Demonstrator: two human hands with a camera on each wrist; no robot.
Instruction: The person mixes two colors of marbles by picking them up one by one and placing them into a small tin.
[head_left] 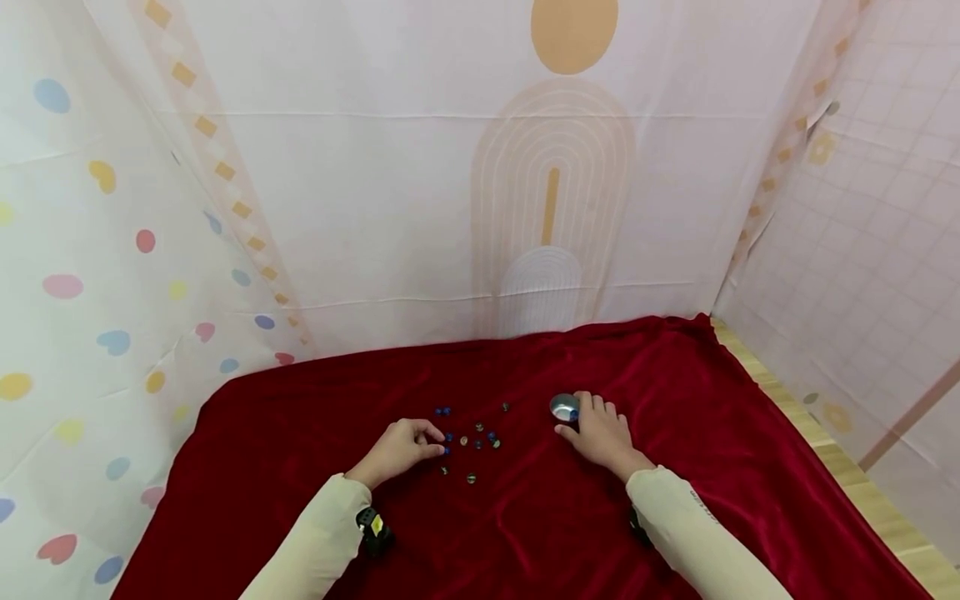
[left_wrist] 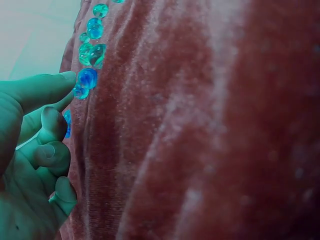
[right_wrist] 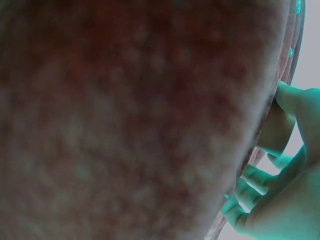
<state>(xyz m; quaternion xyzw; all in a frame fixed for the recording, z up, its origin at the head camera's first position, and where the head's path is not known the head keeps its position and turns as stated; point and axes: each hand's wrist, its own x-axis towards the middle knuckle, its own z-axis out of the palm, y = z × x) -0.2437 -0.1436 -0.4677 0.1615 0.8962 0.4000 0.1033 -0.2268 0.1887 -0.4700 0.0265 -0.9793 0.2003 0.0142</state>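
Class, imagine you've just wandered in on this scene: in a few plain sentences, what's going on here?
A person is working with marbles on a red cloth. Their left hand has its fingertips at a blue marble; whether it is gripped is unclear. Their right hand holds a small metal cup, where another blue marble shows. More marbles, some blue, lie scattered between the hands.

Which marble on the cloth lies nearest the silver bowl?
The greenish marble at the scatter's right edge; the other marbles on the red cloth lie farther left.
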